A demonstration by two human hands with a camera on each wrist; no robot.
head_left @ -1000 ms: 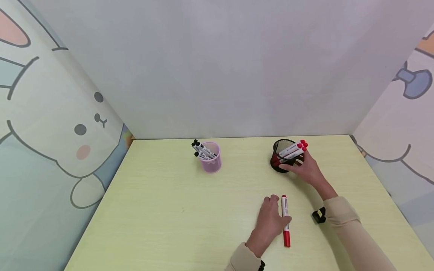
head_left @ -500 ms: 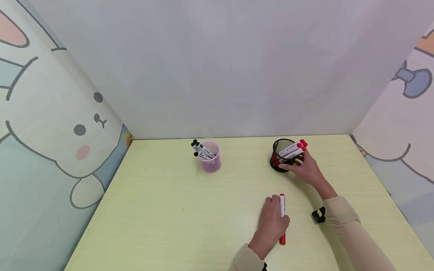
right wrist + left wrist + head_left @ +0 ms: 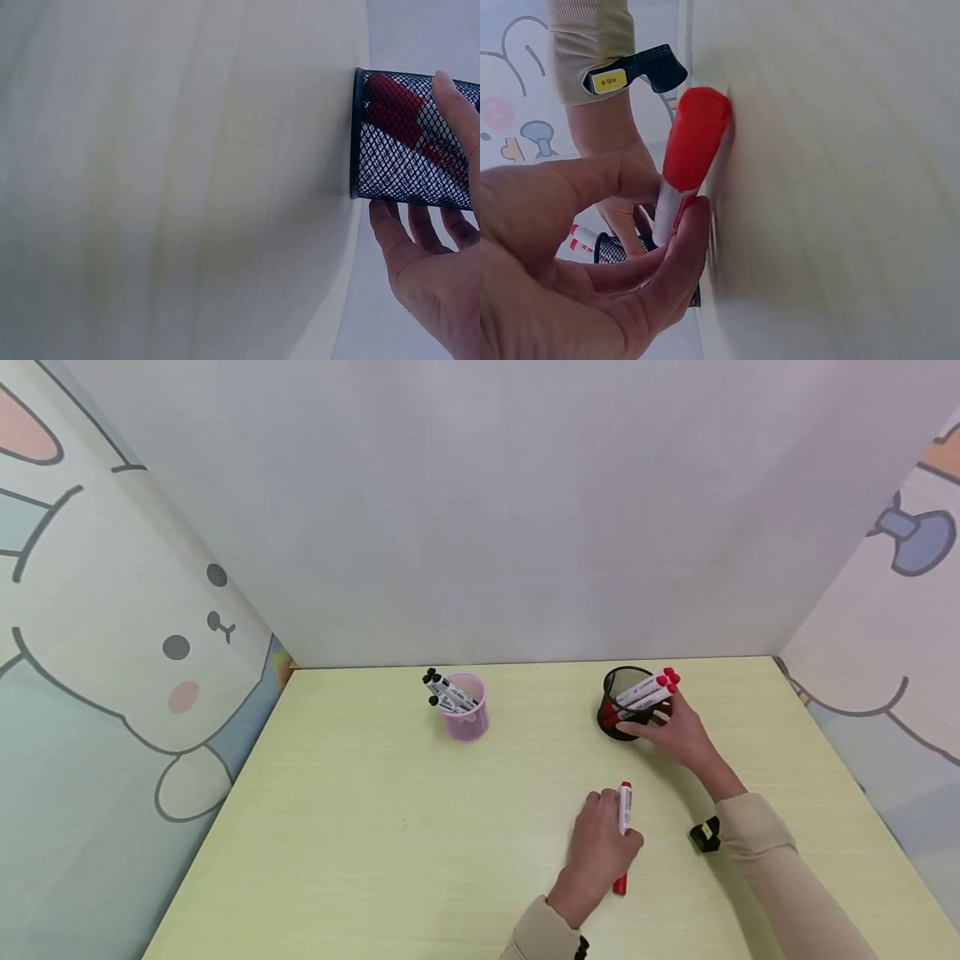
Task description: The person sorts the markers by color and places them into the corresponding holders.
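Observation:
My left hand point(image 3: 600, 850) pinches a red-capped whiteboard marker point(image 3: 695, 139) between thumb and fingers, close over the table. In the head view the marker's white barrel points away from me and its red cap toward me, with the middle covered by the hand. Farther back on the right, my right hand point(image 3: 681, 735) grips the side of a black mesh pen holder point(image 3: 412, 142), thumb on the near side and fingers curled behind. Inside the holder, several red-and-white markers point(image 3: 647, 693) lean to the right over its rim.
A pale purple pen cup point(image 3: 467, 725) stands at the back, left of the mesh holder, with several black-and-white markers point(image 3: 450, 692) leaning left in it. The pale wood-grain table point(image 3: 360, 827) meets a plain wall point(image 3: 480, 527) behind and cartoon-printed walls at both sides.
My left hand has closed on the red marker, which lay beside it on the table. The marker has shifted slightly left and away from me. My right hand has stayed on the mesh holder.

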